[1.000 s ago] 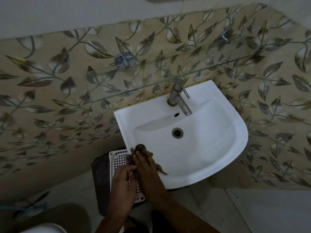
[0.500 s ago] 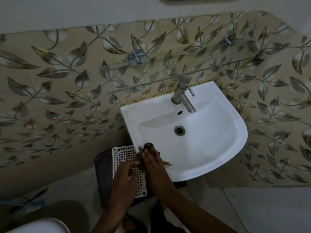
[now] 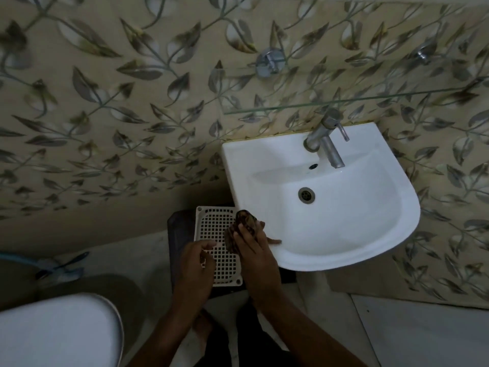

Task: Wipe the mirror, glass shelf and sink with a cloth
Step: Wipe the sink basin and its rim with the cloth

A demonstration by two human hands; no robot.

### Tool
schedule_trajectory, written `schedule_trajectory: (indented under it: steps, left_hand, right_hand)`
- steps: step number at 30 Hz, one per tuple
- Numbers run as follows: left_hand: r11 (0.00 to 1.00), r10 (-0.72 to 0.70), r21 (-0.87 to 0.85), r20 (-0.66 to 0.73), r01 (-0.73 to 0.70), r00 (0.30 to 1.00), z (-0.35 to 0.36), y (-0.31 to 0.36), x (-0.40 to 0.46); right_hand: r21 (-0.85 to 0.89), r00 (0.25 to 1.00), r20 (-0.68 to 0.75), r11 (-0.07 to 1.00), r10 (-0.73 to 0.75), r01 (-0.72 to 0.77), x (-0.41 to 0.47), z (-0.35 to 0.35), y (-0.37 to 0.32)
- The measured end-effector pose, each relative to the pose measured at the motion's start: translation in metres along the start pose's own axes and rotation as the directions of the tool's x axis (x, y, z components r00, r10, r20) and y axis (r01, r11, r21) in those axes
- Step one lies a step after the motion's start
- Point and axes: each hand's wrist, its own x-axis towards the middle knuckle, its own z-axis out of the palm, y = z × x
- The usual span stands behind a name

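A white wall-mounted sink [image 3: 370,234] fills the right middle of the head view, with a steel tap [image 3: 326,140] and a round drain [image 3: 306,195]. My right hand [image 3: 255,247] presses a dark brown patterned cloth [image 3: 242,223] against the sink's front-left rim. My left hand [image 3: 197,258] hovers just left of it with fingers curled and nothing held. A thin glass shelf [image 3: 370,103] runs along the leaf-patterned wall above the tap, on chrome brackets [image 3: 270,62]. The mirror is out of view.
A white plastic grid basket [image 3: 215,226] stands on a dark stool [image 3: 177,234] under the sink's left side. A white toilet lid [image 3: 58,329] lies at the bottom left. A blue hose [image 3: 39,263] lies on the floor at the left.
The head camera has swung left and down, so the sink now sits further right and the toilet lid shows. My left hand has drawn slightly away from the cloth; my right hand stays on the rim.
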Motion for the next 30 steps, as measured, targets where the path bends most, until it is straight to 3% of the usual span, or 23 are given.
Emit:
schedule_trajectory:
  steps: [3,6,13,16,19,23,27,30]
  left_hand:
    - [0.999,-0.048,0.014,-0.028,0.049,0.998,-0.004,-0.020,-0.001]
    - [0.996,-0.078,0.045,-0.043,0.080,0.996,-0.004,-0.041,0.007]
    - [0.967,-0.246,0.099,0.119,0.235,0.962,0.004,-0.106,0.037]
    - [0.942,-0.329,0.111,0.133,0.316,0.935,0.014,-0.123,0.034]
    - [0.941,-0.339,0.072,0.157,0.332,0.927,0.022,-0.135,0.025]
    - [0.937,-0.349,0.080,0.191,0.339,0.918,0.039,-0.158,0.018]
    - [0.942,-0.328,0.010,0.227,0.334,0.917,0.048,-0.166,0.018]
    - [0.940,-0.329,-0.007,0.242,0.340,0.913,0.051,-0.166,0.022]
  right_hand:
    - [-0.042,0.988,-0.004,0.987,-0.156,0.155,0.004,0.013,-0.016]
    - [-0.031,0.959,0.127,0.966,-0.252,0.258,0.014,0.031,-0.027]
    - [0.008,0.918,0.391,0.998,-0.059,0.061,0.034,0.108,-0.007]
    - [0.111,0.863,0.487,0.970,0.135,-0.214,0.030,0.137,0.007]
    - [0.109,0.815,0.529,0.934,0.235,-0.340,0.028,0.150,0.019]
    - [-0.037,0.751,0.597,0.945,0.282,-0.326,0.015,0.177,0.035]
    - [-0.060,0.818,0.549,0.985,0.170,-0.165,-0.007,0.207,0.040]
    - [-0.120,0.789,0.586,0.983,0.182,-0.137,-0.017,0.213,0.042]
